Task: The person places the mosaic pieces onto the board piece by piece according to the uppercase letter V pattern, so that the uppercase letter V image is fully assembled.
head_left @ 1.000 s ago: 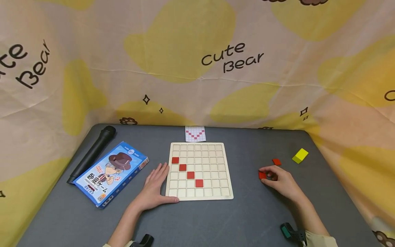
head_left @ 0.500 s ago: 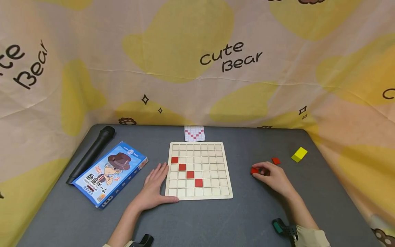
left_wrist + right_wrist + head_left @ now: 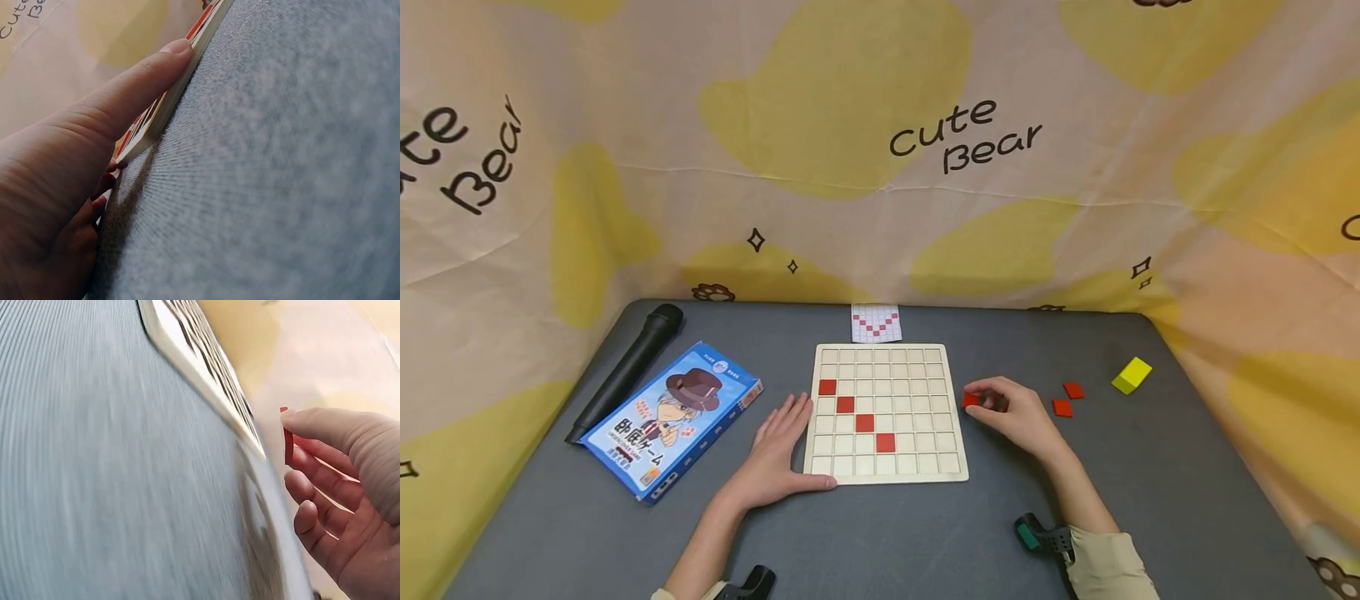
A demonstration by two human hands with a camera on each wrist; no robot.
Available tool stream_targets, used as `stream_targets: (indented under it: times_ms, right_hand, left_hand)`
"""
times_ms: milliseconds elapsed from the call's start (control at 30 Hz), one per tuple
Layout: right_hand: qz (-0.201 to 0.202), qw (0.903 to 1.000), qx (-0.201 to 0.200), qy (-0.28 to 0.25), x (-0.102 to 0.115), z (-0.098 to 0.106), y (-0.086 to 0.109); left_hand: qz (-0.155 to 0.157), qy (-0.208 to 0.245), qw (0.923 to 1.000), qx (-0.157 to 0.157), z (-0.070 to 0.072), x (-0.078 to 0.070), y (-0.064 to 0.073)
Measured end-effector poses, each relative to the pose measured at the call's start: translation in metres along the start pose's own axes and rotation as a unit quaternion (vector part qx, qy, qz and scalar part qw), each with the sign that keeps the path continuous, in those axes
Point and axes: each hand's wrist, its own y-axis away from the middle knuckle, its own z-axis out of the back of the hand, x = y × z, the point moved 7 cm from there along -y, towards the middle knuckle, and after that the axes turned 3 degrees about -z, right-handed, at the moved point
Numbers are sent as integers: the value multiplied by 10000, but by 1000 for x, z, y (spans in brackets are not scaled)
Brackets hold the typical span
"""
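Beside the grid board (image 3: 921,423), red tile (image 3: 972,400) pinched at fingertips (image 3: 300,422) of right hand (image 3: 1015,417), left hand (image 3: 770,468) spread along opposite edge.

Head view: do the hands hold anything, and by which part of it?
The right hand pinches a red tile by its edges; the left hand only touches the board.
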Motion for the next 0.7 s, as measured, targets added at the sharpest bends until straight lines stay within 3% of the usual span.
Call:
stream_targets:
  times_ms: [400,700]
  right_hand:
    - [508,9974,425,-295,37,-41,-15]
    - [845,9936,734,-180,53,-67,-16]
  left_hand:
    - [60,12,10000,57,-1,0,-1]
    - [57,-10,10000,40,-1,-1,-1]
